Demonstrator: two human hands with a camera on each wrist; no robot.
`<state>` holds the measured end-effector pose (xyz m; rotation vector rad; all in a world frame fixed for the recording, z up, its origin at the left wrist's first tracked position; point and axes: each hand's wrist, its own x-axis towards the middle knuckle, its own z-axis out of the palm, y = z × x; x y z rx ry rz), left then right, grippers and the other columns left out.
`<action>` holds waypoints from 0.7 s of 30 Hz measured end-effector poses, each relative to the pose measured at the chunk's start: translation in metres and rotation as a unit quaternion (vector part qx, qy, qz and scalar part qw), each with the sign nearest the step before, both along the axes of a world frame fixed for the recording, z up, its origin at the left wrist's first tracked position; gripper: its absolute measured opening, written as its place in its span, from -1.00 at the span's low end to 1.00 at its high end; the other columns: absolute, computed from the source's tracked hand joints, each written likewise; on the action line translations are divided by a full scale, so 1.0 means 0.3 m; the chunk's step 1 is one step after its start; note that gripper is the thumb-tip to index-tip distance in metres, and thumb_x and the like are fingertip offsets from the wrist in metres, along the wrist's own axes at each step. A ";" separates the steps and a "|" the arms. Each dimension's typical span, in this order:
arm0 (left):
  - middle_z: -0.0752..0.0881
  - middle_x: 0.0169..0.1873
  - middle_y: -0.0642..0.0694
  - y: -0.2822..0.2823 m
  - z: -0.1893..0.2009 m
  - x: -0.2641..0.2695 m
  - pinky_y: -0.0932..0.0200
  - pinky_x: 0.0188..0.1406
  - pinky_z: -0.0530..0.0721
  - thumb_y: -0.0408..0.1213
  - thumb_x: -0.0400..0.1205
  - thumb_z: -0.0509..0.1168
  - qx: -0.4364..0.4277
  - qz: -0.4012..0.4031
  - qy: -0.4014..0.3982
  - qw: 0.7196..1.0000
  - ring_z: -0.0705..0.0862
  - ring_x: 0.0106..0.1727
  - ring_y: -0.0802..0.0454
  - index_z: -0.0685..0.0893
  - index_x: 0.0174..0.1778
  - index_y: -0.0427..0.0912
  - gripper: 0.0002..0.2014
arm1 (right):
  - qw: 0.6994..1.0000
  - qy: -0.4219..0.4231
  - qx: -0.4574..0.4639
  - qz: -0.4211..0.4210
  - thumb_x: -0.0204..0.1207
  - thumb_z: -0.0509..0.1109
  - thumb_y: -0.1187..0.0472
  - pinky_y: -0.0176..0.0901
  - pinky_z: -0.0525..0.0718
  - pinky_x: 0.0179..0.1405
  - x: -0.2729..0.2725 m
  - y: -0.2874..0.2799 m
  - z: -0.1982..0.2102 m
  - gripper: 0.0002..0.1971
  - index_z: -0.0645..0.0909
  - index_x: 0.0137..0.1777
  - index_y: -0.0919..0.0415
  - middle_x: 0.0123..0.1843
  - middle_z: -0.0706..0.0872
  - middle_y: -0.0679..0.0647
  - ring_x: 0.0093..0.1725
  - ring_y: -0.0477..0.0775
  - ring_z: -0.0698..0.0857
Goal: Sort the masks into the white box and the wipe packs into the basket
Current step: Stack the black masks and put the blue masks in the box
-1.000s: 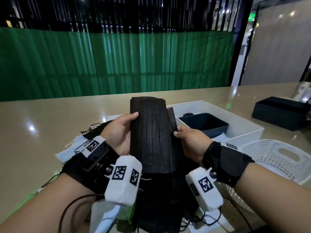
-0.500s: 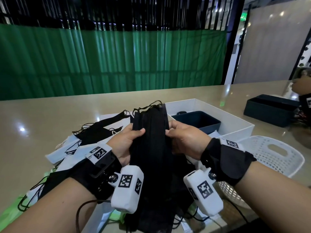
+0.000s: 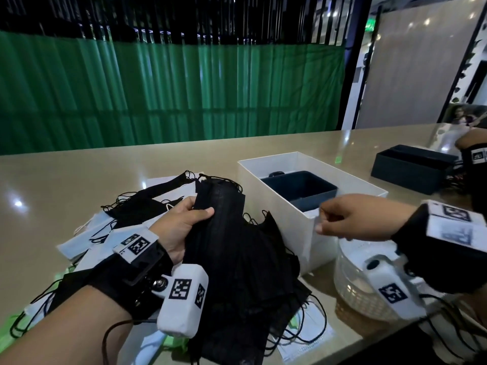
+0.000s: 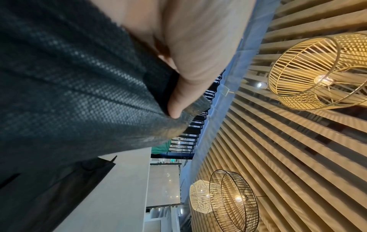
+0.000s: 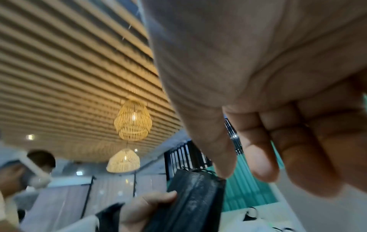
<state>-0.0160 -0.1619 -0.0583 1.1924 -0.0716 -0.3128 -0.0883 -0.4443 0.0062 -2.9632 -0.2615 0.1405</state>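
Observation:
My left hand [image 3: 203,208] grips a stack of black masks [image 3: 224,206] upright above the pile, thumb [image 4: 178,100] pressed on the pleated fabric [image 4: 79,94]. More black masks [image 3: 250,272] and pale ones [image 3: 79,241] lie heaped on the table. The white box [image 3: 279,209] stands right of the pile with a dark blue tray [image 3: 300,185] inside. My right hand [image 3: 322,219] hovers at the box's near corner, above the white basket [image 3: 353,293]. Its fingers [image 5: 258,157] are loosely curled around nothing. Green-and-white wipe packs [image 3: 308,335] peek from under the masks.
A dark open box [image 3: 411,167] sits at the far right of the beige table [image 3: 79,175], with another person's hand [image 3: 471,143] beside it. Cables trail over the table's near edge by the basket. A green curtain closes the far side.
My right hand has let go of the black mask stack and moved right to the white box's corner. The left hand keeps the stack, now lower and tilted.

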 end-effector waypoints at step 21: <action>0.71 -0.33 -0.20 0.043 0.037 -0.013 0.14 -0.53 0.73 -0.53 0.62 0.19 0.019 0.023 -0.033 0.999 0.73 -0.46 0.01 0.55 -0.09 -0.19 -0.85 | 0.991 0.127 0.012 -0.044 0.49 0.44 0.09 -0.16 0.73 -0.15 -0.163 -0.035 0.040 -0.83 0.57 -0.30 0.04 -0.30 0.78 0.00 -0.26 -0.09 0.76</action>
